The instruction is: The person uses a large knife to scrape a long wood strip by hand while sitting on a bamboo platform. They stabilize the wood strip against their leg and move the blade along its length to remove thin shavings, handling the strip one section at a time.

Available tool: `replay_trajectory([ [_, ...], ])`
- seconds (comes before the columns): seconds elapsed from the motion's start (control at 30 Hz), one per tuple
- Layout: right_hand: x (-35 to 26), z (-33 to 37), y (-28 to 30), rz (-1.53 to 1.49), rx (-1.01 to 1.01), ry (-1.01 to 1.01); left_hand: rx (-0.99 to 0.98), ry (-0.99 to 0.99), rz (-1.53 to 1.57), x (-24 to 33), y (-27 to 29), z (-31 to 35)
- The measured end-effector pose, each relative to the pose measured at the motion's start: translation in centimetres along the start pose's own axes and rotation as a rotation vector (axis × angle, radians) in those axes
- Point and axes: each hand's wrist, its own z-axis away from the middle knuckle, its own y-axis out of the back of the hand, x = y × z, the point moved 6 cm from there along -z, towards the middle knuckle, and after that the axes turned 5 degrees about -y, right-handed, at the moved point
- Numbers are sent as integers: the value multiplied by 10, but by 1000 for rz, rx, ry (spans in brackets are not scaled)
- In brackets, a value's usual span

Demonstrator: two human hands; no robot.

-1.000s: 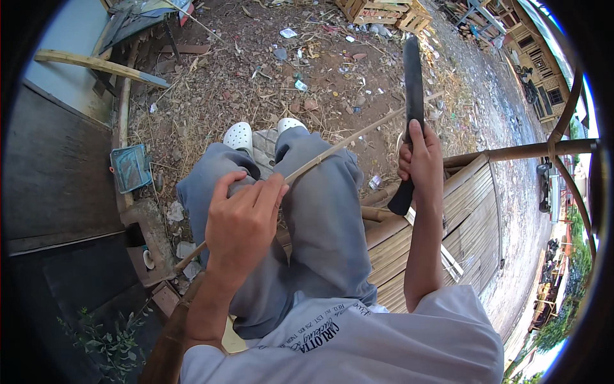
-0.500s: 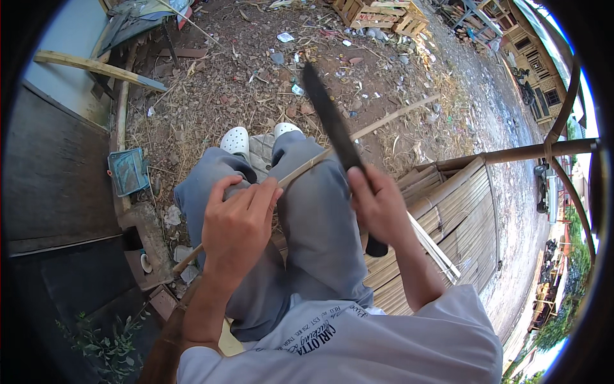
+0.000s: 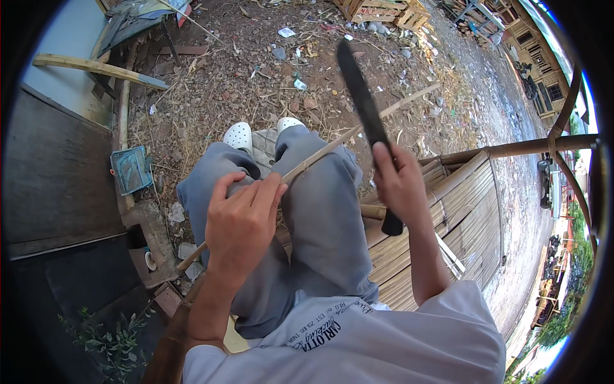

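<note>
A long, thin bamboo strip [image 3: 332, 144] runs slantwise across my lap, from beside my left thigh to beyond my right knee. My left hand [image 3: 246, 211] is closed around it over my left thigh. In my right hand [image 3: 403, 185] is a machete [image 3: 362, 96] with a dark blade and black handle, its tip pointing away from me and a little to the left. The blade crosses the strip's far half in the picture; whether the two touch I cannot tell. My fingers hide the part of the strip under my left hand.
To my right is a bamboo-slat bench [image 3: 441, 217] with pale strips [image 3: 449, 256] on it. A blue plastic basket [image 3: 131, 171] stands at the left by a wooden beam [image 3: 102, 69]. Wooden crates [image 3: 384, 11] lie far ahead, past littered ground. A bamboo pole [image 3: 537, 146] juts in from the right.
My right hand has moved right and away from me with the machete, so the blade now crosses the strip farther along. My left hand has barely moved on the strip.
</note>
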Motion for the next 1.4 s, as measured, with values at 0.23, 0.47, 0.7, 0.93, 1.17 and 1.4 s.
replay_trajectory([
  [0.23, -12, 29, -26, 147, -159, 37, 30, -5, -1, 2, -3, -6],
  [0.47, 15, -32, 45, -170, 224, -148, 49, -22, -20, 5, 0, -1],
  [0.7, 12, 2, 0, -52, 4, -38, 160, -90, -11, 6, 2, 4],
  [0.93, 20, 18, -11, -256, -91, -227, 100, -91, -52, 10, -1, -1],
  [1.17, 24, -19, 28, -273, 96, -124, 123, -30, 24, 9, 3, -1],
  [1.4, -8, 31, -34, -16, -241, 72, 142, -34, 25, 5, 3, 1],
])
